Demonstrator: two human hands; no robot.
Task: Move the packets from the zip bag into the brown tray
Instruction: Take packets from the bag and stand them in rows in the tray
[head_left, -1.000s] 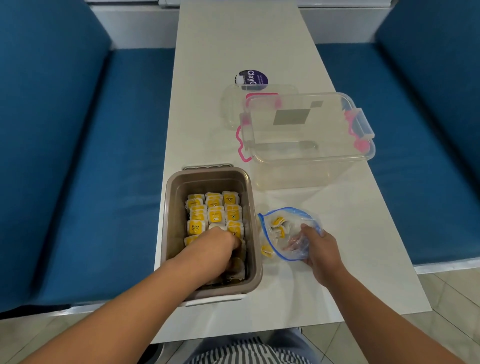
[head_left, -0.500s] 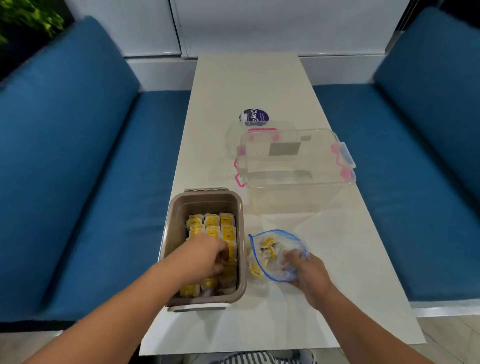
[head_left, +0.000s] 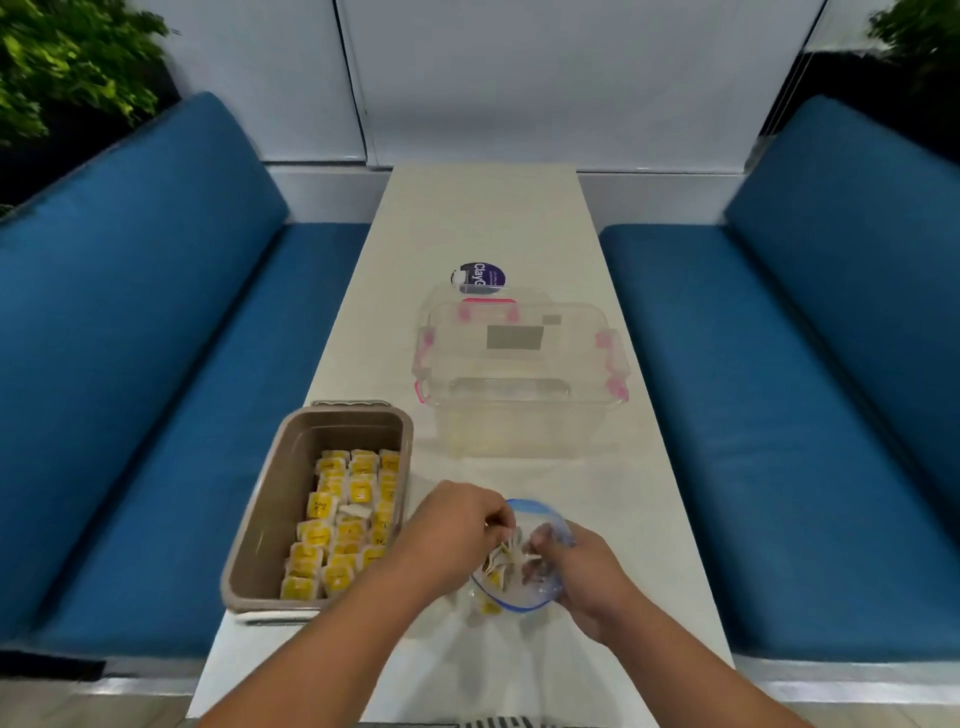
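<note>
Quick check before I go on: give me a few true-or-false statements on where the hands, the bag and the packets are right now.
1. The left hand is inside the brown tray. False: it is at the mouth of the zip bag.
2. The right hand grips the zip bag. True.
3. The brown tray holds yellow packets. True.
4. The zip bag holds nothing. False: a few yellow packets show inside it.
5. The clear container with pink latches holds packets. False: none show in it.
</note>
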